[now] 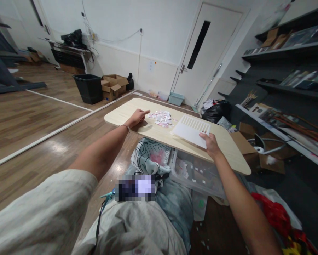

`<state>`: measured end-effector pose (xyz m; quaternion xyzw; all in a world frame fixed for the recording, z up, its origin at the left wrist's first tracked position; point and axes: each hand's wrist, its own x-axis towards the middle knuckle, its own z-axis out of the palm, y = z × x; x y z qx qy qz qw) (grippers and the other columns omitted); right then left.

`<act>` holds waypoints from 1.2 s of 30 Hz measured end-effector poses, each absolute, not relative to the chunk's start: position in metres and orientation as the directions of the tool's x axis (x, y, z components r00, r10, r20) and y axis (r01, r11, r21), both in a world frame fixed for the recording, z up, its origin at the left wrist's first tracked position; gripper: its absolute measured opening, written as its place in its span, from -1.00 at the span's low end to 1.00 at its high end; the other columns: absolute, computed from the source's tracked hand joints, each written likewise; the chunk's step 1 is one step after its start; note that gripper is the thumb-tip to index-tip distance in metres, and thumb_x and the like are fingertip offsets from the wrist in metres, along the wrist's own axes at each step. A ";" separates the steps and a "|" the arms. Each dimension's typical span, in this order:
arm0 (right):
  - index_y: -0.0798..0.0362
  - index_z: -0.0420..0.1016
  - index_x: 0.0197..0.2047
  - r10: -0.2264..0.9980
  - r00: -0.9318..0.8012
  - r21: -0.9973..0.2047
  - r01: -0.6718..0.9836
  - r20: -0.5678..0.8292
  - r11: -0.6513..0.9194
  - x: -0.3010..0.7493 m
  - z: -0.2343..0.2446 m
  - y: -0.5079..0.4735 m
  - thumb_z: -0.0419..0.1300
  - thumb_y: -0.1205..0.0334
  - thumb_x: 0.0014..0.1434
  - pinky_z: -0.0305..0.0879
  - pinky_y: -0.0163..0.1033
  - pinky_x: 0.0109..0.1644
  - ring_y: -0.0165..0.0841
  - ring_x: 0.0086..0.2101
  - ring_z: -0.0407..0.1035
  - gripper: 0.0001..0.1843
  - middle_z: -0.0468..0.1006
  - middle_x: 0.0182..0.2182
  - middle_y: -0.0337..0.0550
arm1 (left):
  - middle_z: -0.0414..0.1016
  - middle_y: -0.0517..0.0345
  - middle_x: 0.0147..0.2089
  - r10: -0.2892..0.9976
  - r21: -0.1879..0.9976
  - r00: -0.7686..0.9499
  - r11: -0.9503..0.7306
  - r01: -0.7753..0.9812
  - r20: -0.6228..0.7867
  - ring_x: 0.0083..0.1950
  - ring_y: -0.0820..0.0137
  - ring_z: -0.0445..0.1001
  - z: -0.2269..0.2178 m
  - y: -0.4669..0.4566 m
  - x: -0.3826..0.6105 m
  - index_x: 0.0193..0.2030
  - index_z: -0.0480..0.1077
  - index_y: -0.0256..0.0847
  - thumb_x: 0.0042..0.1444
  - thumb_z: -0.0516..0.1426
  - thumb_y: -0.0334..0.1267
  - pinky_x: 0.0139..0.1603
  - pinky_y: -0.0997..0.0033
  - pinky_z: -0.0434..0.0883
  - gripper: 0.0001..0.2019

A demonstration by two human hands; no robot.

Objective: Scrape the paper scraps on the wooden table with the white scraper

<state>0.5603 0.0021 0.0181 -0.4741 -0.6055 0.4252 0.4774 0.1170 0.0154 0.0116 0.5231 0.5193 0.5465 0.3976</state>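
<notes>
My left hand rests at the near left of the low table, its index finger stretched toward a loose pile of small white and pink paper-like pieces. Its other fingers are curled, and nothing shows in them. With the thumb on top, my right hand grips the near right corner of a white slotted board. A row of long slots runs along the board's far side. The board lies right of the pile, over the tabletop; whether it touches the table I cannot tell.
Below the table edge, a clear plastic bin holds small white pieces. Patterned cloth with pink bits, a blurred phone-like object and teal scissors lie by my lap. Cardboard boxes and shelves stand at right.
</notes>
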 end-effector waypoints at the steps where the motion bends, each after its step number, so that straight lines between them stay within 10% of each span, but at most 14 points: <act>1: -0.14 0.54 -0.24 0.979 -0.085 -0.963 0.185 0.185 0.198 0.559 0.017 0.003 0.56 -0.21 -0.15 0.71 0.02 -0.17 -0.05 -0.30 0.67 -0.48 0.71 -0.41 -0.17 | 0.04 0.35 -0.70 0.978 0.984 -0.137 -0.145 0.108 0.159 -0.63 0.56 0.01 0.012 0.015 0.117 -0.61 0.06 -0.02 0.33 0.49 0.12 -0.54 0.46 0.04 -0.24; 36: -0.08 0.68 -0.14 0.999 0.005 -0.977 0.207 0.047 0.045 0.638 0.018 -0.024 0.57 -0.11 -0.28 0.77 0.14 -0.18 0.21 -0.18 0.80 -0.40 0.81 -0.37 -0.07 | 0.07 0.34 -0.69 0.978 0.983 -0.145 -0.135 0.126 0.153 -0.59 0.53 0.00 0.012 0.015 0.115 -0.51 0.09 -0.01 0.36 0.44 0.07 -0.53 0.45 0.05 -0.34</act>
